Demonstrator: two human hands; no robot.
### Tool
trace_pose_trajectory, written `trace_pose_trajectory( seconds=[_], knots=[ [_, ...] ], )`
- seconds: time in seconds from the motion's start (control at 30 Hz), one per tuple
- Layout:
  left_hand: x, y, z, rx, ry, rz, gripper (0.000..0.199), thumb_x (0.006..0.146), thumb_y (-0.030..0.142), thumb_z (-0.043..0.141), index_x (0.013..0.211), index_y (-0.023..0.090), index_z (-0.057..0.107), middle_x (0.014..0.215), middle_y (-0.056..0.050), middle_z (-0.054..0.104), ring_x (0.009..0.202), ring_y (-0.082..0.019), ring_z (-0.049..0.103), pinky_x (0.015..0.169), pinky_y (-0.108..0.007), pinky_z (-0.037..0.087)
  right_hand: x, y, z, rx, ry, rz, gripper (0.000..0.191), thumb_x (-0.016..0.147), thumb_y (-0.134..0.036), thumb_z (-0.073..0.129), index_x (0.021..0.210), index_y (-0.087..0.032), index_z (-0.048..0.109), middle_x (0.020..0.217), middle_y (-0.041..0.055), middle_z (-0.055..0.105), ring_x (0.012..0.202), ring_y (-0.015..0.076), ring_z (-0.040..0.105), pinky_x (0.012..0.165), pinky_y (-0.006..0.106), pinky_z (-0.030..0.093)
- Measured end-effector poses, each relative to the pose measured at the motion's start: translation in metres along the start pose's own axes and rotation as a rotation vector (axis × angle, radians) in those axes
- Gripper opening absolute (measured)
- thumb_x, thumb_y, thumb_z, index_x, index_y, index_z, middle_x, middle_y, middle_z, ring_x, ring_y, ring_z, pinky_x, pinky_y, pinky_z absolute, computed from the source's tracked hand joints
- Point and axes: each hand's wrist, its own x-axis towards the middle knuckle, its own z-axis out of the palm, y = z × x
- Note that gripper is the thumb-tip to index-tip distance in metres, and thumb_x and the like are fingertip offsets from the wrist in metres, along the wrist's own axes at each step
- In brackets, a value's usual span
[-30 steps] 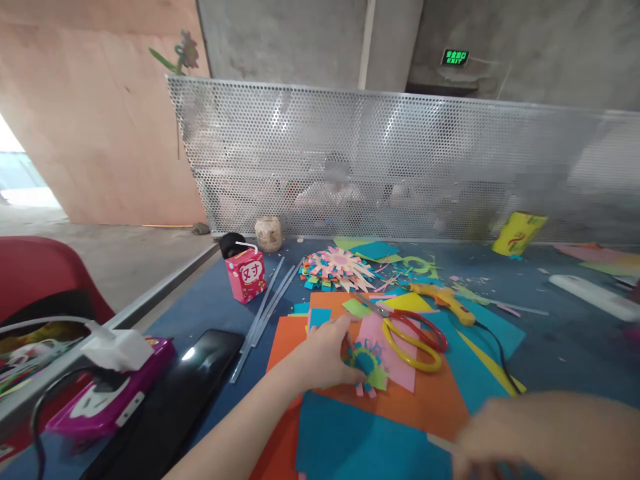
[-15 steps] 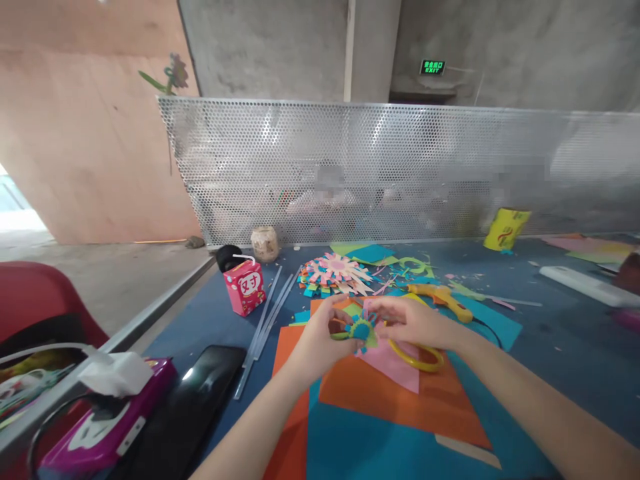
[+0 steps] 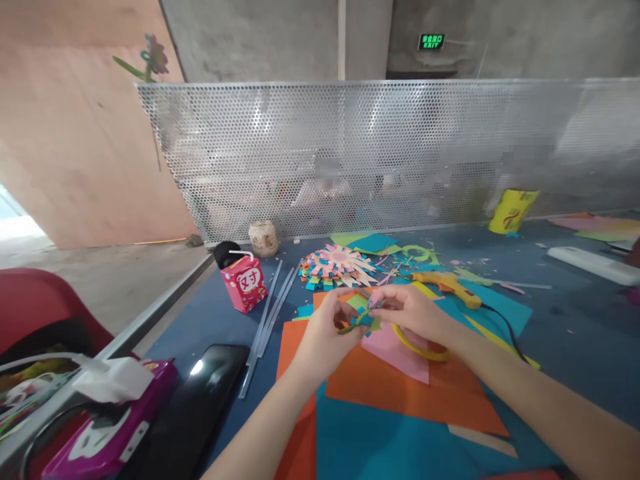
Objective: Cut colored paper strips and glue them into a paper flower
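Observation:
My left hand [image 3: 334, 327] pinches a small layered paper flower [image 3: 364, 319] with a blue, green and fringed edge. The fingertips of my right hand [image 3: 405, 307] are closed on the flower's other side, near a bit of pink at its edge. A yellow loop [image 3: 425, 352], which looks like a scissors handle, shows beneath my right hand; whether the hand holds it I cannot tell. Under both hands lie a pink sheet [image 3: 400, 357], an orange sheet [image 3: 410, 400] and a blue sheet [image 3: 380, 440]. Fingers partly hide the flower.
Beyond my hands lies a pile of fringed paper flowers [image 3: 337, 263]. A yellow glue gun [image 3: 447, 285] rests to the right, its cord trailing. Left are clear glue sticks [image 3: 270, 313], a pink drink box [image 3: 245, 283], a black phone [image 3: 200, 393] and a purple power strip [image 3: 125, 427].
The flower has tipped from showing its blue centre to a more edge-on angle. My right fingertips have moved in against it. The camera view has shifted slightly.

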Motion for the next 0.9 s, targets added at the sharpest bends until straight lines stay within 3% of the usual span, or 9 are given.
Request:
trace_pose_trajectory(
  seconds=[0.13, 0.2, 0.3, 0.37, 0.43, 0.6, 0.77, 0.9],
  knots=[
    [-0.002, 0.004, -0.003, 0.262, 0.083, 0.118, 0.044, 0.074, 0.015, 0.06, 0.116, 0.021, 0.047, 0.077, 0.002, 0.061, 0.073, -0.014, 0.058, 0.07, -0.026, 0.044, -0.002, 0.001, -0.001, -0.102, 0.085, -0.152, 0.008, 0.076, -0.028, 0.063, 0.073, -0.02, 0.062, 0.078, 0.0023, 0.067, 0.075, 0.0148, 0.062, 0.07, 0.032, 0.052],
    [-0.005, 0.007, -0.006, 0.425, 0.117, 0.242, 0.041, 0.078, 0.014, 0.057, 0.116, 0.023, 0.047, 0.082, 0.0, 0.065, 0.083, -0.016, 0.06, 0.078, -0.028, 0.043, -0.006, -0.002, -0.002, -0.141, 0.129, -0.253, 0.005, 0.078, -0.025, 0.062, 0.075, -0.021, 0.064, 0.082, 0.0026, 0.068, 0.084, 0.0157, 0.061, 0.08, 0.035, 0.05],
    [-0.01, 0.01, -0.01, 0.655, 0.174, 0.529, 0.038, 0.08, 0.01, 0.054, 0.114, 0.024, 0.049, 0.092, -0.002, 0.068, 0.094, -0.018, 0.06, 0.085, -0.031, 0.04, -0.017, -0.01, -0.003, -0.366, 0.201, -0.579, 0.01, 0.082, -0.016, 0.058, 0.087, -0.022, 0.064, 0.09, 0.0021, 0.07, 0.097, 0.0162, 0.059, 0.089, 0.038, 0.047],
    [-0.013, 0.012, -0.011, 0.746, 0.253, 0.732, 0.032, 0.081, 0.01, 0.055, 0.11, 0.023, 0.051, 0.091, -0.002, 0.07, 0.091, -0.018, 0.061, 0.083, -0.032, 0.039, -0.026, -0.016, -0.003, -0.604, 0.25, -0.842, 0.018, 0.083, -0.01, 0.054, 0.096, -0.02, 0.062, 0.096, 0.0039, 0.07, 0.101, 0.0169, 0.058, 0.087, 0.038, 0.049],
    [-0.014, 0.014, -0.012, 0.782, 0.351, 0.904, 0.026, 0.081, 0.011, 0.057, 0.105, 0.021, 0.052, 0.085, -0.001, 0.071, 0.084, -0.017, 0.062, 0.081, -0.033, 0.038, -0.034, -0.019, -0.002, -0.749, 0.309, -0.982, 0.021, 0.083, -0.007, 0.054, 0.101, -0.014, 0.061, 0.099, 0.0074, 0.069, 0.104, 0.0192, 0.057, 0.085, 0.039, 0.051],
    [-0.016, 0.02, -0.01, 0.805, 0.438, 1.094, 0.022, 0.078, 0.006, 0.059, 0.098, 0.016, 0.053, 0.078, -0.001, 0.072, 0.077, -0.015, 0.062, 0.082, -0.035, 0.035, -0.043, -0.022, 0.003, -0.723, 0.385, -1.021, 0.02, 0.076, -0.004, 0.059, 0.092, -0.015, 0.057, 0.1, 0.0073, 0.067, 0.103, 0.0178, 0.058, 0.089, 0.039, 0.051],
    [-0.016, 0.02, -0.009, 0.82, 0.432, 1.081, 0.021, 0.078, 0.007, 0.061, 0.095, 0.016, 0.053, 0.078, 0.0, 0.072, 0.077, -0.014, 0.062, 0.081, -0.035, 0.034, -0.042, -0.03, 0.003, -0.681, 0.445, -0.853, 0.015, 0.08, -0.009, 0.057, 0.09, -0.02, 0.058, 0.085, 0.0021, 0.066, 0.084, 0.0143, 0.061, 0.082, 0.031, 0.054],
    [-0.016, 0.018, -0.009, 0.831, 0.424, 1.074, 0.022, 0.078, 0.009, 0.062, 0.096, 0.017, 0.054, 0.077, 0.001, 0.072, 0.077, -0.013, 0.062, 0.08, -0.034, 0.033, -0.042, -0.033, 0.001, -0.704, 0.452, -0.834, 0.013, 0.086, -0.013, 0.05, 0.094, -0.018, 0.058, 0.079, 0.0033, 0.064, 0.077, 0.0144, 0.06, 0.077, 0.029, 0.053]
  ],
)
